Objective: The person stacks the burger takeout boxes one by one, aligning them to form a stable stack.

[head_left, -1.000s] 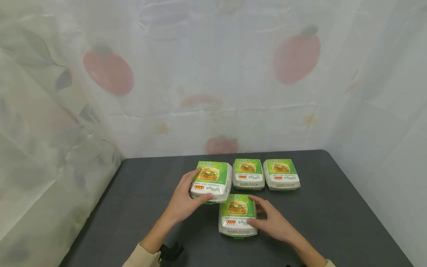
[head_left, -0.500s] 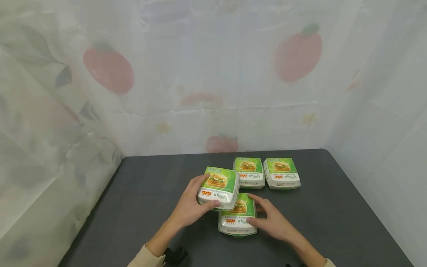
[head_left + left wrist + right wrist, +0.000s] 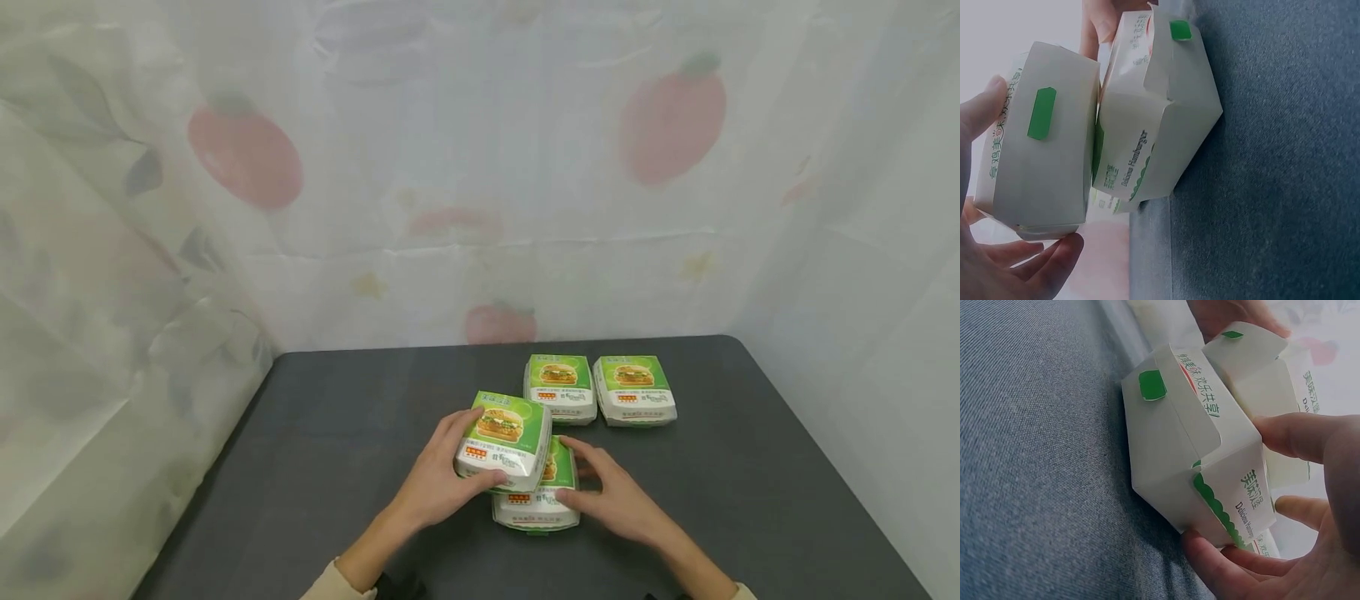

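My left hand (image 3: 442,477) grips a green and white hamburger box (image 3: 504,437) by its left side, thumb at the front. This box is raised and slightly tilted, and covers the upper left part of a second hamburger box (image 3: 536,512) on the table. In the left wrist view the held box (image 3: 1044,150) is up against the lower box (image 3: 1138,112) or very nearly so; I cannot tell whether they touch. My right hand (image 3: 611,496) holds the lower box at its right side. Thumb and fingers bend about that box (image 3: 1179,437) in the right wrist view.
Two more hamburger boxes stand side by side farther back, a left one (image 3: 560,404) and a right one (image 3: 636,392). The dark table (image 3: 337,433) ends at a pale curtain (image 3: 480,167) with fruit prints, which also hangs along both sides.
My left hand has brought its hamburger box to the right and toward me, until it overlaps the lower box in the head view. The right hand and the other boxes have stayed put.
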The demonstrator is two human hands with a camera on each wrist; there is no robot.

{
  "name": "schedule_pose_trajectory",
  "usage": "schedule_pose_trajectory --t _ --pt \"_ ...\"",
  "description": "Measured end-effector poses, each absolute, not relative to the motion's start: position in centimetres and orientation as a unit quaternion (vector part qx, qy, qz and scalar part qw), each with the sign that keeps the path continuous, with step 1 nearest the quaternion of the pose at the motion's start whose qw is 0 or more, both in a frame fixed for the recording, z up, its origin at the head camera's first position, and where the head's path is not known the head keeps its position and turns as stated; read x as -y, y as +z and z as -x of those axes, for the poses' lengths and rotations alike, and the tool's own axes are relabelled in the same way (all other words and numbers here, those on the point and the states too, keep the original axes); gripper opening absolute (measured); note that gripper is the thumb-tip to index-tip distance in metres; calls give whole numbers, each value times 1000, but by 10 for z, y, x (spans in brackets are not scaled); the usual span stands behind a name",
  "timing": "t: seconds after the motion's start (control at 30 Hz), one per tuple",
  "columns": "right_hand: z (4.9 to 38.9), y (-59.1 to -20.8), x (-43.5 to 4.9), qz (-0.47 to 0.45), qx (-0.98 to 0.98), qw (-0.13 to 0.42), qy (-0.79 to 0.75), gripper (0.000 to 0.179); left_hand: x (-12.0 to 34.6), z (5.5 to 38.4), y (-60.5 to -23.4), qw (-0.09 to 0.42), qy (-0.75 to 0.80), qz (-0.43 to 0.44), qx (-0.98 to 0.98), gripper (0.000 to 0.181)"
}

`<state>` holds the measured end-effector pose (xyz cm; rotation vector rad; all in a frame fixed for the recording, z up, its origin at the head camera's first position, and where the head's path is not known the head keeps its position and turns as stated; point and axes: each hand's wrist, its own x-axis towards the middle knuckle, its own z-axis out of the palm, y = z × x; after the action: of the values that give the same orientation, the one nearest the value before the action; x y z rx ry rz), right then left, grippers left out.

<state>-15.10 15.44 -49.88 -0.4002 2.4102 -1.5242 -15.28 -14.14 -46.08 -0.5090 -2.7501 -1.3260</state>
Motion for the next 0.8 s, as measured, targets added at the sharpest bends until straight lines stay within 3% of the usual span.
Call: schedule_pose_trajectory --t 0.23,0.53,0.8 --pt "148 -496 -155 129 -845 97 -509 79 138 151 -461 19 -425 159 891 91" --pt "140 -476 -144 187 -878 -53 -438 71 137 151 -459 28 -419 159 893 91" --pt "135 -466 -126 223 -833 -34 -504 76 131 148 -455 39 -414 161 895 91"
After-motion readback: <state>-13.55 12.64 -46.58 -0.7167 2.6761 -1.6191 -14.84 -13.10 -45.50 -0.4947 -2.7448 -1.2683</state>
